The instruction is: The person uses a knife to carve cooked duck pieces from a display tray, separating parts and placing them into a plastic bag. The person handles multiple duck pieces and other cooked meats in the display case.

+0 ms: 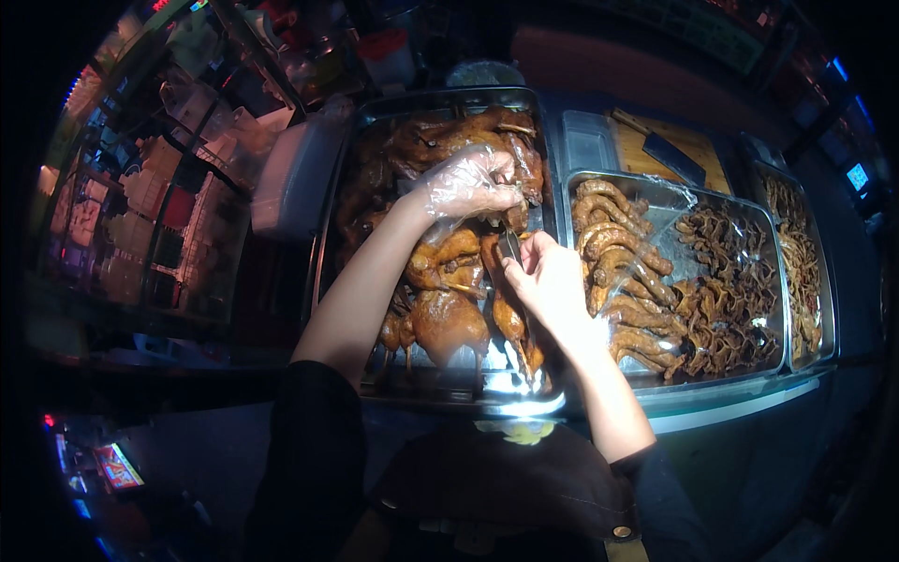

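Note:
My left hand (pixel 477 184), in a clear plastic disposable glove, grips part of a glossy brown cooked duck. It works over a deep metal tray (pixel 545 126) of whole cooked ducks. Just below it, my bare right hand (pixel 551 281) holds a small dark tool (pixel 510 246), its end up against the meat under the gloved fingers. Whether it is scissors or a knife I cannot tell. One plump duck (pixel 449 323) lies at the tray's near end, with another duck piece (pixel 508 319) stretched out beside it, below my right hand.
A metal tray (pixel 781 309) on the right holds curved braised necks (pixel 611 253) and small dark meat pieces (pixel 723 316) under clear film. Behind it, a cleaver (pixel 674 160) rests on a wooden board (pixel 711 151) beside a clear plastic box (pixel 588 140). Stacked clear containers (pixel 291 183) stand left.

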Demonstrator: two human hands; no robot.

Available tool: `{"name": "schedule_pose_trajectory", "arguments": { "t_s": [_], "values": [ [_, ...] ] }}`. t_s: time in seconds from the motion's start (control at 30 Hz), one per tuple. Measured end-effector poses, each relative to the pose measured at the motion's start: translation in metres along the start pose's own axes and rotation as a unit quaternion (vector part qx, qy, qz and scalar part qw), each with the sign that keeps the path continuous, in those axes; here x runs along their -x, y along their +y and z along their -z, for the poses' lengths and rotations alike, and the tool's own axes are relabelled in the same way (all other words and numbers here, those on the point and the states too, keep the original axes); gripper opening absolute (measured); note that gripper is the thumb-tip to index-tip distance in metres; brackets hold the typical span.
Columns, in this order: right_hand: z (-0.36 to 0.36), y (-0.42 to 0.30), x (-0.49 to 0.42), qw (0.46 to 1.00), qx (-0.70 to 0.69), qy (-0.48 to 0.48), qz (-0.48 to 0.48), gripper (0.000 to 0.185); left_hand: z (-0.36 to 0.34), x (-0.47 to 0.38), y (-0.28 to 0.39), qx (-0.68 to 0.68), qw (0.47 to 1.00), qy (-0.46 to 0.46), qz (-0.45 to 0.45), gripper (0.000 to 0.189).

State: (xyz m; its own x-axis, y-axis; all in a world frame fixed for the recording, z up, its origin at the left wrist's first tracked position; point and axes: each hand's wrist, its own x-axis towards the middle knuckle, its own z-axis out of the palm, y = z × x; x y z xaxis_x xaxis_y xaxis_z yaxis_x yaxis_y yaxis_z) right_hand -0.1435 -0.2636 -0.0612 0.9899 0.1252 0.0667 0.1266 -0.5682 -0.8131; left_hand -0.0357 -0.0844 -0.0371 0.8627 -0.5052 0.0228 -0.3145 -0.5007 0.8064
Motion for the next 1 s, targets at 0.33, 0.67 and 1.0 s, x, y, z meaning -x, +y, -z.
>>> {"name": "schedule_pose_trajectory", "arguments": {
  "t_s": [0.33,0.67,1.0],
  "values": [
    [0.011,0.011,0.003,0.984,0.089,0.092,0.127,0.016,0.013,0.022,-0.02,0.079,0.997,-0.004,-0.014,0.014],
    [0.016,0.015,-0.01,0.914,0.311,0.117,0.231,0.016,0.014,0.027,-0.015,0.045,0.998,-0.029,-0.02,0.01],
    [0.021,0.0,-0.013,0.884,0.393,0.077,0.242,0.018,0.011,0.027,-0.006,0.027,0.999,-0.018,-0.018,0.011]
  ]
}}
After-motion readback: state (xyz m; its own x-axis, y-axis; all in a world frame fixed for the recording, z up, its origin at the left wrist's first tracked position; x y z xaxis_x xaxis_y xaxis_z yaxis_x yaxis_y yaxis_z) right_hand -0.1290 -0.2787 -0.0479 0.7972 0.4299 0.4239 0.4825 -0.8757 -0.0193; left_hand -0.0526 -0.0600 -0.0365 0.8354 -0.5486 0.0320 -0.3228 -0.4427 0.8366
